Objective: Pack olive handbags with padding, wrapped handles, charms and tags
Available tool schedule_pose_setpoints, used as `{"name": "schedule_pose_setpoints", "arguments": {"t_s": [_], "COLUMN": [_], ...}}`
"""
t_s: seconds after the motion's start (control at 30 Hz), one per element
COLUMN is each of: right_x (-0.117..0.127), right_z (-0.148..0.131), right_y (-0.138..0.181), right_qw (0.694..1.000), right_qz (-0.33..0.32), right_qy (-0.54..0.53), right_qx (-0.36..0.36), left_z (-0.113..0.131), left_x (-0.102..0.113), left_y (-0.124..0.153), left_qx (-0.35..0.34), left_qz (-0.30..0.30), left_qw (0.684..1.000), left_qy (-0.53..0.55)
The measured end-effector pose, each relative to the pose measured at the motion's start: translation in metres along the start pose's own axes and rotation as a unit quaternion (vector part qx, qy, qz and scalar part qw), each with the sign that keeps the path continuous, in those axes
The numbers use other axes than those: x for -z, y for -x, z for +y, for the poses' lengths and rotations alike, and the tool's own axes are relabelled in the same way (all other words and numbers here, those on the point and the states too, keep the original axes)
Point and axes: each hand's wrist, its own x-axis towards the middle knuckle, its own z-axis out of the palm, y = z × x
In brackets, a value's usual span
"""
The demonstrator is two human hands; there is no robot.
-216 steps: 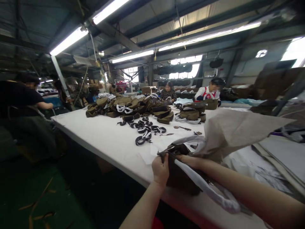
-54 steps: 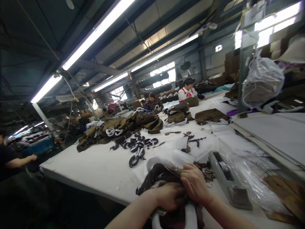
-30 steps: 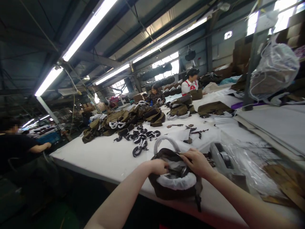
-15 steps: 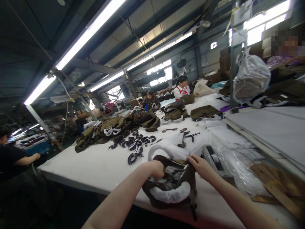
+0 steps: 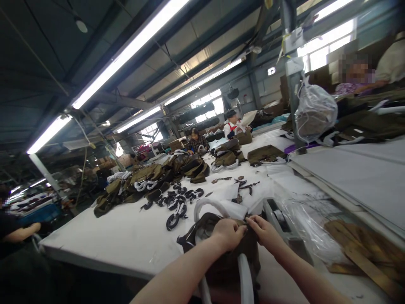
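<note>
A dark olive handbag (image 5: 223,272) stands at the table's near edge, with white wrapping on its handles. One handle (image 5: 245,276) hangs down the near side, while the far one (image 5: 210,203) arches up behind the opening. My left hand (image 5: 228,233) is closed on the bag's top edge, thumb and fingers pinched together. Right beside it, my right hand (image 5: 262,230) pinches the same edge at the right corner. Whatever small part lies between the fingertips is hidden. Grey lining shows inside the opening, left of my left hand.
Black coiled straps (image 5: 175,204) lie beyond the bag, before a heap of olive bags (image 5: 152,173). A grey tape dispenser (image 5: 280,219) stands to the right, near clear plastic (image 5: 313,228) and brown pieces (image 5: 363,249). A post (image 5: 294,93) rises behind. Several people work around.
My left hand has come out of the bag's opening and moved right to the edge beside my right hand. The near handle now hangs down, and the opening is partly covered.
</note>
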Motion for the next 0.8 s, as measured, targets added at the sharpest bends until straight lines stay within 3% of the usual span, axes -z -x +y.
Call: {"name": "schedule_pose_setpoints", "arguments": {"t_s": [0.17, 0.37, 0.6, 0.8], "right_x": [-0.004, 0.006, 0.037, 0.028], "right_z": [0.001, -0.022, -0.024, -0.015], "right_y": [0.01, 0.031, 0.023, 0.027], "right_qw": [1.0, 0.998, 0.99, 0.989], "right_qz": [-0.002, 0.064, 0.134, 0.123], "right_qy": [-0.025, 0.029, 0.033, 0.067], "right_qx": [0.004, 0.007, -0.038, -0.054], "left_z": [-0.007, -0.01, -0.07, -0.114], "left_x": [-0.004, 0.027, 0.055, 0.052], "left_y": [0.001, 0.026, 0.058, 0.082], "left_qx": [-0.011, -0.003, 0.062, 0.071], "left_qz": [-0.008, -0.026, -0.026, -0.028], "left_qw": [0.999, 1.0, 0.995, 0.995], "left_qy": [0.043, -0.007, -0.079, -0.058]}}
